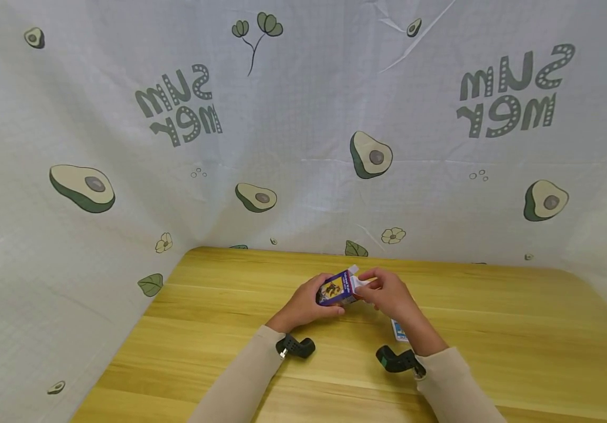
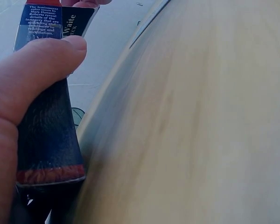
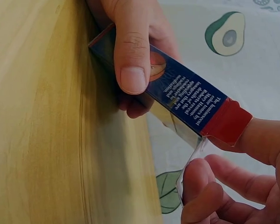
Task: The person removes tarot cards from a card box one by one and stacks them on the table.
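My left hand [image 1: 303,305] grips a dark blue and purple card box [image 1: 332,289], tilted, with a yellow picture on its front. Its thumb [image 3: 133,70] lies across the narrow printed side. The box's top end stands open, a red side tab [image 3: 229,122] sticking out and a white flap beside it. With its thumb and fingers, my right hand [image 1: 392,296] pinches the flap [image 3: 181,182]. In the left wrist view the box [image 2: 49,135] fills the left edge, its flap end partly cut off.
A small blue and white card [image 1: 400,331] lies on the wooden table [image 1: 219,329], partly behind the right wrist. Each wrist carries a black camera mount [image 1: 401,359]. A white curtain [image 1: 303,117] with avocado prints hangs behind and left of the table.
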`<action>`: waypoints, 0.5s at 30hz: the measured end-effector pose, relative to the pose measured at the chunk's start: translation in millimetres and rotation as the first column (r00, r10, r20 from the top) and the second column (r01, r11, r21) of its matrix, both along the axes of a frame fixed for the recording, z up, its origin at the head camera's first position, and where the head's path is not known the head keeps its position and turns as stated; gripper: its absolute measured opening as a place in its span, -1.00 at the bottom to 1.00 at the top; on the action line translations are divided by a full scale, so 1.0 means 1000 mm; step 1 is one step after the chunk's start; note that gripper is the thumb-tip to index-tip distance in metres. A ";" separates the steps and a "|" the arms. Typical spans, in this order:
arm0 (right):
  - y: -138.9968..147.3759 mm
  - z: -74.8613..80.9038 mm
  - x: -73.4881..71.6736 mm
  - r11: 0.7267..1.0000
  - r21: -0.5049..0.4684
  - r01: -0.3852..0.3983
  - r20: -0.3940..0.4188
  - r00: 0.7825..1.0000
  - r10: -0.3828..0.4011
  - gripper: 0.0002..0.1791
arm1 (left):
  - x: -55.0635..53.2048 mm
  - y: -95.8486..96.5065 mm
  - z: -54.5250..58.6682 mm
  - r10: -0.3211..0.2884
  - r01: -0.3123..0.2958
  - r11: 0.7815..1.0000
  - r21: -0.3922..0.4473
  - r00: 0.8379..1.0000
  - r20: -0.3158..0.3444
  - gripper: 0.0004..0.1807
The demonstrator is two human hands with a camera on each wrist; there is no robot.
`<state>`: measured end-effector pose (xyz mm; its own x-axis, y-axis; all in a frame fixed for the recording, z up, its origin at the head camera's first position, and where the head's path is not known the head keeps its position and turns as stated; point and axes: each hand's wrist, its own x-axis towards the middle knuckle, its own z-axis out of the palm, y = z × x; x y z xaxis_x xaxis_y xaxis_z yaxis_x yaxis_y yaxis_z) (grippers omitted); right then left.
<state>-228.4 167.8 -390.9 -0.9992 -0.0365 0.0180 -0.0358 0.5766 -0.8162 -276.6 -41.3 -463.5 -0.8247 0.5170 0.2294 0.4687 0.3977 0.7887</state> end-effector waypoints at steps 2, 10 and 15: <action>0.000 -0.001 -0.001 1.000 0.000 0.003 0.002 1.000 -0.003 -0.61 | 0.000 0.000 0.000 0.000 0.000 1.000 0.000 1.000 0.003 -0.25; -0.001 -0.004 -0.005 1.000 -0.001 0.007 0.016 1.000 -0.007 -0.62 | -0.001 0.001 0.001 0.000 0.000 1.000 0.000 1.000 0.006 -0.25; 0.000 -0.005 -0.007 1.000 0.008 0.006 0.020 1.000 -0.006 -0.64 | -0.002 0.002 0.000 0.000 0.000 1.000 0.008 1.000 0.007 -0.25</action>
